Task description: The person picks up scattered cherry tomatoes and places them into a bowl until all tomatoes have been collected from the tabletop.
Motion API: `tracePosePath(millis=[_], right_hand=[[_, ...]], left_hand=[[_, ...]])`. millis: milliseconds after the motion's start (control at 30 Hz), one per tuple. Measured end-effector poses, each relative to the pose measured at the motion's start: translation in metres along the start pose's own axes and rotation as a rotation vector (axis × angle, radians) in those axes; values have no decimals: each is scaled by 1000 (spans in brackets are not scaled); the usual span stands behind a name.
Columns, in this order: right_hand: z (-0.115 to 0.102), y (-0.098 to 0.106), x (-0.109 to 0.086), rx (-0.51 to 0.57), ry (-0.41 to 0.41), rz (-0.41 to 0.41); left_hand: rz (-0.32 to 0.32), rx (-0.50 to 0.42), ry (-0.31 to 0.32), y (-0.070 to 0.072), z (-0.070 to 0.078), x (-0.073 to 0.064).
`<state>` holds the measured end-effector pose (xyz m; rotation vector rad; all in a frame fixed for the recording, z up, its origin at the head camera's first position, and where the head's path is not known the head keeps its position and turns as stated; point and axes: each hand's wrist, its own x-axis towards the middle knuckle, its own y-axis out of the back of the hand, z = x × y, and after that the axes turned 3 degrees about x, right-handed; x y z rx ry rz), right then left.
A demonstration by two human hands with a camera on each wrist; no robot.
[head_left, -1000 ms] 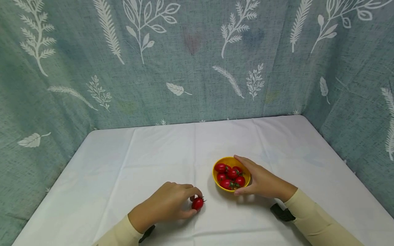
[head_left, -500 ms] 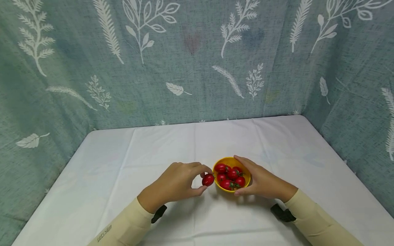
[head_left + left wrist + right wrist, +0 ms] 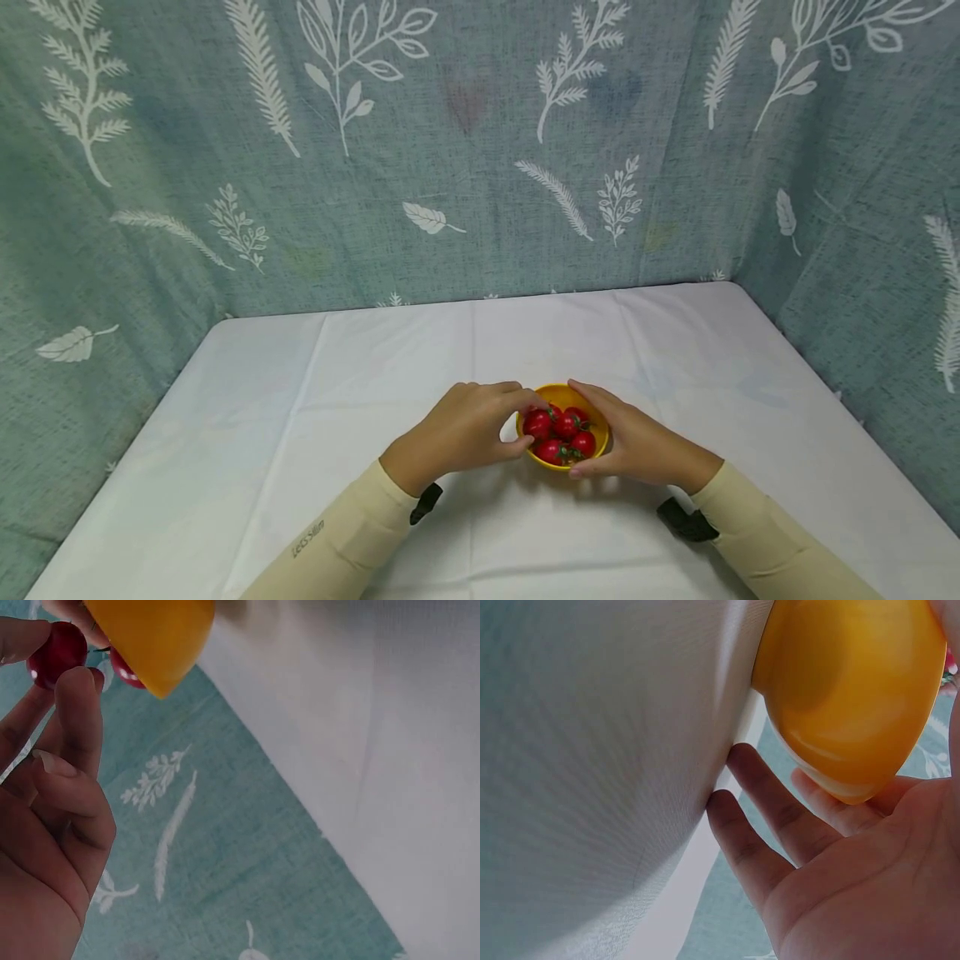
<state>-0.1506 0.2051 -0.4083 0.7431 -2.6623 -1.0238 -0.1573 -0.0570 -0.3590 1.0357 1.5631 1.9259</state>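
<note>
Between thumb and fingertips, my left hand (image 3: 474,427) pinches a red cherry tomato (image 3: 61,654) over the left side of a small yellow bowl (image 3: 553,392). Several cherry tomatoes (image 3: 567,425) with green stems lie inside the bowl. From the right, my right hand (image 3: 639,437) holds the bowl, its thumb at the near side and a finger at the far rim. In the right wrist view, the bowl's outer wall (image 3: 840,697) sits against that hand, and two fingertips (image 3: 742,754) touch the white cloth. The left fingers partly cover the bowl's left rim.
A white cloth (image 3: 360,383) with fold lines covers the table. Behind it and along both sides hangs a green curtain (image 3: 465,200) with white leaf prints. Dark straps (image 3: 686,521) are worn at both wrists.
My left hand has lifted the cherry tomato off the cloth and carried it right and away from me, to the bowl. The right hand and the bowl stay nearly still.
</note>
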Motion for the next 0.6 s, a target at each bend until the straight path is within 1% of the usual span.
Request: tracePosePath(millis=[267, 433, 600], right_hand=[[-1, 0, 0, -12, 8, 9], [-1, 0, 0, -10, 0, 5], [0, 0, 0, -7, -3, 0]], left_hand=[[-43, -6, 10, -6, 2, 1], [-53, 1, 20, -8, 2, 1], [-59, 0, 28, -7, 2, 0]])
